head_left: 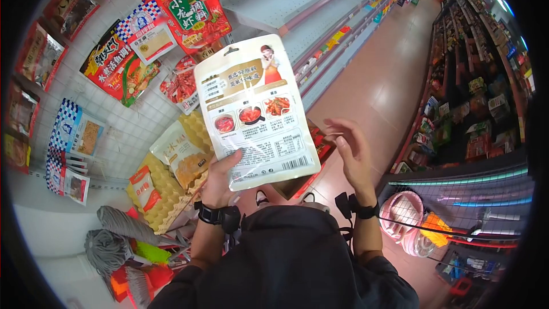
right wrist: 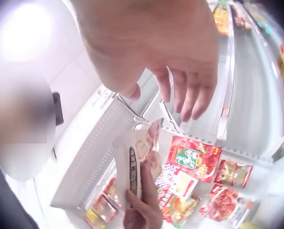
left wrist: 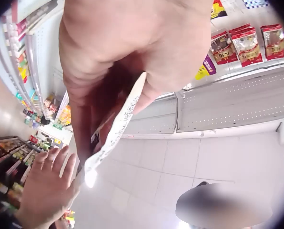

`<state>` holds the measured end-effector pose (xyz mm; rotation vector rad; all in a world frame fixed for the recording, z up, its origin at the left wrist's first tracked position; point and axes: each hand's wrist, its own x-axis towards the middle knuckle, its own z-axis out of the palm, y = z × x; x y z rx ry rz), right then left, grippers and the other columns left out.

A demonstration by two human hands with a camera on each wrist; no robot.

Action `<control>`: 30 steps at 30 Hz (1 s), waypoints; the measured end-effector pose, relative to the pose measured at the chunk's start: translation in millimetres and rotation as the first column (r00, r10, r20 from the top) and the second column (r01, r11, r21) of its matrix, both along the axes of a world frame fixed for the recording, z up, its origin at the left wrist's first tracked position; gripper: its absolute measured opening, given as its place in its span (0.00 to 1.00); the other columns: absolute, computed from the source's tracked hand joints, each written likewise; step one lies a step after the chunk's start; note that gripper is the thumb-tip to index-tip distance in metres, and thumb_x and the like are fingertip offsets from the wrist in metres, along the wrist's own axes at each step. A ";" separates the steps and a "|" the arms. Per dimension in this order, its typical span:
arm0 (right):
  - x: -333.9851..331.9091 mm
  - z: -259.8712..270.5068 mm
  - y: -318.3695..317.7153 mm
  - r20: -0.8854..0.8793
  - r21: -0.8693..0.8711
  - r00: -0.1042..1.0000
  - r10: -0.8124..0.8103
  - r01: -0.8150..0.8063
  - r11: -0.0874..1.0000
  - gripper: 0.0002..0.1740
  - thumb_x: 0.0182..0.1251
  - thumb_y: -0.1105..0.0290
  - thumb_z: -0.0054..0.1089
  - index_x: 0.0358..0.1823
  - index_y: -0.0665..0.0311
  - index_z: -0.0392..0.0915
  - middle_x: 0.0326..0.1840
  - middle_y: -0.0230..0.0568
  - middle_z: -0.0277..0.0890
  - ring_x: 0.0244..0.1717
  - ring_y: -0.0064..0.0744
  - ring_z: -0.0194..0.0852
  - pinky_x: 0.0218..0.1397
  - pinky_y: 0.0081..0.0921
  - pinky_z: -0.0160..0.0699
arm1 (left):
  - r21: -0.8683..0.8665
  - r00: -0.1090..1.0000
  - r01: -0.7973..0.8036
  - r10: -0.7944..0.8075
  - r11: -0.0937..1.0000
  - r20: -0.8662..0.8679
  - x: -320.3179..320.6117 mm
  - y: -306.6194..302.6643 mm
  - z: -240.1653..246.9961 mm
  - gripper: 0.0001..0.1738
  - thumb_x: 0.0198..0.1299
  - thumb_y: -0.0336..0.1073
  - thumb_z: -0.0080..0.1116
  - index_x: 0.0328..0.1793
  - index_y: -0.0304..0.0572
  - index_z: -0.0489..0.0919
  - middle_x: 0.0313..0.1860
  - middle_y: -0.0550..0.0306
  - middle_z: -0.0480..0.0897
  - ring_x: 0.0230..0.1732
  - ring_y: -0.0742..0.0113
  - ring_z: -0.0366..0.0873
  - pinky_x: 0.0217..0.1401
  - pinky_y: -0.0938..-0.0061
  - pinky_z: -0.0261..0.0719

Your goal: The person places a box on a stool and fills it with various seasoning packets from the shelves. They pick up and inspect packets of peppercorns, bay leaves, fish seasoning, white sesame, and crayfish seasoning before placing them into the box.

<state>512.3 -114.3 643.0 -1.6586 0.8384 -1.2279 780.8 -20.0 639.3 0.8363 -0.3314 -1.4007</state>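
A flat white-and-gold food pouch (head_left: 257, 111), its printed back upward, fills the middle of the head view. Three dish photos, small text and a barcode show on it. My left hand (head_left: 216, 182) grips its lower left corner, thumb on the printed face. In the left wrist view the pouch (left wrist: 117, 131) appears edge-on between thumb and fingers of the left hand (left wrist: 132, 43). Off the pouch's right edge, my right hand (head_left: 355, 157) is held up with loose fingers and holds nothing. The right wrist view shows those fingers (right wrist: 192, 90) hanging relaxed above the pouch (right wrist: 127, 167).
Seasoning packets, including a red pouch (head_left: 191, 11), hang on a white wall rack at left. Below are yellow egg-tray boards (head_left: 163, 209) and grey mop heads (head_left: 106, 249). White shelves (head_left: 274, 0) run ahead beside the aisle floor (head_left: 372, 74). A wire rack (head_left: 457, 194) stands at right.
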 end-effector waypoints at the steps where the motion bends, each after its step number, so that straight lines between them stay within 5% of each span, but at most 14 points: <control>1: -4.9 4.6 -1.7 0.143 0.135 0.980 0.138 -0.158 0.978 0.21 0.76 0.68 0.51 0.67 0.68 0.70 0.66 0.49 0.74 0.58 0.37 0.77 0.62 0.32 0.75 | 0.013 0.999 0.039 -0.039 0.999 -0.010 -4.2 1.3 -0.9 0.30 0.63 0.27 0.61 0.71 0.28 0.67 0.62 0.41 0.79 0.60 0.51 0.81 0.63 0.60 0.80; 3: -15.1 2.0 -4.8 0.308 0.272 0.901 0.307 -0.392 0.879 0.28 0.81 0.59 0.46 0.73 0.69 0.61 0.63 0.49 0.76 0.57 0.33 0.77 0.62 0.30 0.75 | 0.033 0.997 0.080 -0.079 0.996 -0.023 -15.6 3.3 -0.4 0.30 0.63 0.27 0.60 0.70 0.28 0.68 0.62 0.41 0.79 0.60 0.50 0.81 0.63 0.60 0.80; 6: -23.7 -6.9 -3.8 0.432 0.367 0.844 0.318 -0.487 0.793 0.29 0.80 0.56 0.48 0.73 0.68 0.62 0.60 0.44 0.78 0.56 0.28 0.77 0.61 0.28 0.75 | 0.075 0.987 0.140 -0.145 0.987 0.062 -31.3 4.5 -0.3 0.30 0.62 0.27 0.61 0.71 0.28 0.68 0.62 0.42 0.79 0.60 0.51 0.80 0.64 0.61 0.79; 8: -28.8 -19.9 -9.7 0.409 0.443 0.869 0.278 -0.455 0.772 0.28 0.78 0.55 0.53 0.69 0.69 0.68 0.56 0.38 0.80 0.53 0.23 0.77 0.56 0.25 0.76 | 0.150 0.948 0.281 -0.298 0.948 0.108 -35.7 2.4 -9.5 0.30 0.62 0.28 0.62 0.71 0.29 0.69 0.63 0.42 0.79 0.60 0.53 0.80 0.64 0.63 0.77; 9: -28.7 -25.8 -13.8 0.301 0.474 0.914 0.271 -0.390 0.789 0.26 0.77 0.56 0.55 0.66 0.69 0.72 0.53 0.36 0.81 0.50 0.20 0.77 0.52 0.23 0.77 | 0.067 0.920 0.321 -0.328 0.945 0.214 -42.0 -3.1 -14.7 0.31 0.63 0.30 0.63 0.72 0.30 0.69 0.64 0.45 0.78 0.61 0.57 0.79 0.65 0.66 0.76; 12: -21.7 -42.3 -25.0 0.124 0.478 0.957 0.261 -0.288 0.830 0.20 0.74 0.59 0.60 0.53 0.71 0.81 0.42 0.33 0.83 0.39 0.17 0.75 0.41 0.20 0.76 | 0.210 0.711 0.398 -0.445 0.893 0.545 -41.1 -25.9 -53.6 0.21 0.67 0.33 0.62 0.63 0.29 0.77 0.57 0.50 0.83 0.56 0.69 0.80 0.62 0.72 0.76; 15: -12.2 -136.2 -35.6 -0.053 0.514 0.890 0.452 -0.364 0.777 0.20 0.74 0.58 0.60 0.48 0.71 0.84 0.32 0.29 0.83 0.35 0.15 0.74 0.40 0.21 0.75 | 0.158 0.727 0.198 -0.253 0.967 0.638 -30.0 -32.5 -158.9 0.20 0.67 0.35 0.62 0.60 0.30 0.79 0.55 0.53 0.84 0.55 0.70 0.80 0.61 0.74 0.76; 18: 2.7 -227.5 -27.0 -0.108 0.658 0.891 0.442 -0.269 0.704 0.17 0.76 0.62 0.58 0.53 0.70 0.82 0.43 0.33 0.83 0.43 0.20 0.77 0.49 0.25 0.77 | 0.215 0.711 -0.016 -0.140 0.977 0.689 -15.1 -21.9 -248.7 0.22 0.66 0.36 0.62 0.64 0.34 0.77 0.57 0.54 0.81 0.57 0.69 0.78 0.61 0.74 0.76; 19: 8.6 -260.3 -20.1 -0.105 0.666 0.889 0.445 -0.269 0.695 0.17 0.76 0.62 0.58 0.53 0.70 0.82 0.43 0.33 0.83 0.43 0.20 0.77 0.49 0.25 0.77 | 0.387 0.860 -0.065 -0.145 0.920 0.489 -20.0 -17.4 -249.3 0.25 0.66 0.36 0.61 0.67 0.38 0.74 0.57 0.55 0.78 0.58 0.68 0.76 0.59 0.74 0.75; 20: 14.9 -296.9 -15.8 -0.026 0.757 0.945 0.326 -0.195 0.624 0.17 0.76 0.63 0.58 0.55 0.70 0.81 0.46 0.34 0.83 0.45 0.22 0.78 0.50 0.27 0.77 | 0.388 0.861 -0.063 -0.147 0.919 0.487 -19.8 -13.2 -262.1 0.25 0.66 0.36 0.61 0.67 0.38 0.74 0.57 0.55 0.78 0.58 0.68 0.76 0.59 0.74 0.75; 22: 26.8 -348.5 -15.6 0.011 0.883 0.986 0.163 -0.086 0.461 0.18 0.76 0.65 0.56 0.59 0.69 0.77 0.52 0.39 0.82 0.50 0.29 0.80 0.53 0.30 0.78 | 0.422 0.964 0.050 -0.154 0.905 0.216 -15.2 -5.0 -304.7 0.25 0.67 0.36 0.59 0.69 0.38 0.72 0.55 0.55 0.77 0.56 0.66 0.76 0.57 0.73 0.75; 25: 43.1 -380.0 -6.2 0.127 0.904 0.992 0.015 -0.122 0.410 0.18 0.75 0.63 0.58 0.56 0.70 0.80 0.48 0.39 0.83 0.48 0.30 0.81 0.51 0.30 0.78 | 0.621 0.929 0.125 -0.311 0.774 0.202 -11.0 -0.8 -329.5 0.25 0.66 0.34 0.57 0.69 0.38 0.71 0.56 0.55 0.76 0.56 0.65 0.75 0.58 0.72 0.75; 28: 49.6 -389.2 -5.0 -0.047 0.918 0.984 0.170 -0.024 0.396 0.19 0.71 0.61 0.63 0.55 0.67 0.81 0.45 0.36 0.84 0.46 0.26 0.79 0.49 0.26 0.76 | 0.555 0.878 0.210 -0.405 0.805 0.257 10.0 9.2 -368.4 0.26 0.66 0.33 0.55 0.70 0.37 0.70 0.57 0.52 0.76 0.58 0.64 0.74 0.60 0.69 0.75; 30: 53.6 -397.8 12.0 -0.281 0.828 0.882 0.379 0.023 0.561 0.21 0.72 0.57 0.61 0.51 0.70 0.84 0.41 0.33 0.83 0.43 0.26 0.78 0.48 0.26 0.77 | 0.588 0.822 0.227 -0.477 0.776 0.312 22.4 4.8 -368.6 0.26 0.66 0.32 0.54 0.70 0.34 0.69 0.60 0.50 0.76 0.61 0.61 0.73 0.63 0.67 0.73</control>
